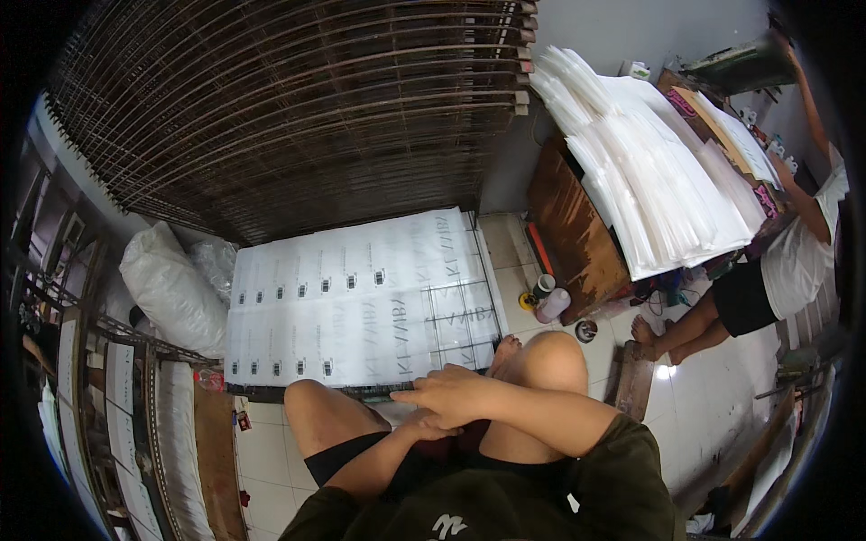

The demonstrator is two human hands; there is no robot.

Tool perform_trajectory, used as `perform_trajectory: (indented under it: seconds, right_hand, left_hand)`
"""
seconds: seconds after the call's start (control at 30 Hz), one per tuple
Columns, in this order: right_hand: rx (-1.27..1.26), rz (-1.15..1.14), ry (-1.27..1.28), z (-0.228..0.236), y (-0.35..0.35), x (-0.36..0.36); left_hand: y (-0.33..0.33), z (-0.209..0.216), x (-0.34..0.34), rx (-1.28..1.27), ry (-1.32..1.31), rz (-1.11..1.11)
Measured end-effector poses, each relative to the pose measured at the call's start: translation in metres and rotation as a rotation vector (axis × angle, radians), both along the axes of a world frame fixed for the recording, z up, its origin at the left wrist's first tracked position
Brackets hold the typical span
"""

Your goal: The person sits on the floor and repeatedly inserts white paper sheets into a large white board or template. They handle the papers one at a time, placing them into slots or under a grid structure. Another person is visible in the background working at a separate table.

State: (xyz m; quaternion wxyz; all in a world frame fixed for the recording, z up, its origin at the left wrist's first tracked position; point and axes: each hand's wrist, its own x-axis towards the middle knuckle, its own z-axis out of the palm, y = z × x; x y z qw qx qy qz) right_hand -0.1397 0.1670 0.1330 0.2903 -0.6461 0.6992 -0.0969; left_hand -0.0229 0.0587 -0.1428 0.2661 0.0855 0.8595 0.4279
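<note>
My right hand (451, 395) is in front of my lap, above the near edge of the printed sheets. At least one of its fingers stretches out to the left, and I see nothing held in it. Just below, my left hand (419, 426) touches or overlaps it, its fingers partly hidden. Past my knees, translucent white sheets (311, 311) with dark printed lettering and small marks lie in overlapping rows on a wire rack (458, 317). Neither hand touches the sheets visibly.
Above the sheets rises a tall stack of raised wire racks (298, 99). At right, a pile of white sheets (649, 171) covers a worn wooden cabinet (573, 234); containers (552, 305) stand beside it. Another person (798, 270) stands far right. A plastic-wrapped bundle (171, 284) lies left.
</note>
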Motion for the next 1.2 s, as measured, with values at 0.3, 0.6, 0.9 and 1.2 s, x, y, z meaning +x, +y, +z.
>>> perform_trajectory:
  seconds: [0.3,0.6,0.9,1.2]
  right_hand:
    - [0.018,-0.087,0.05,0.005,-0.005,-0.021]
    - [0.06,-0.016,-0.066,0.001,0.004,-0.003]
    - [0.075,-0.098,-0.005,0.011,-0.008,-0.019]
    - [-0.095,0.039,-0.022,0.007,0.007,0.004]
  left_hand:
    - [-0.003,0.056,-0.011,-0.191,-0.108,-0.053]
    - [-0.005,0.005,-0.017,0.023,-0.111,-0.051]
    - [-0.009,0.021,-0.01,-0.122,0.037,-0.05]
    - [0.003,-0.018,0.014,-0.047,0.223,0.043]
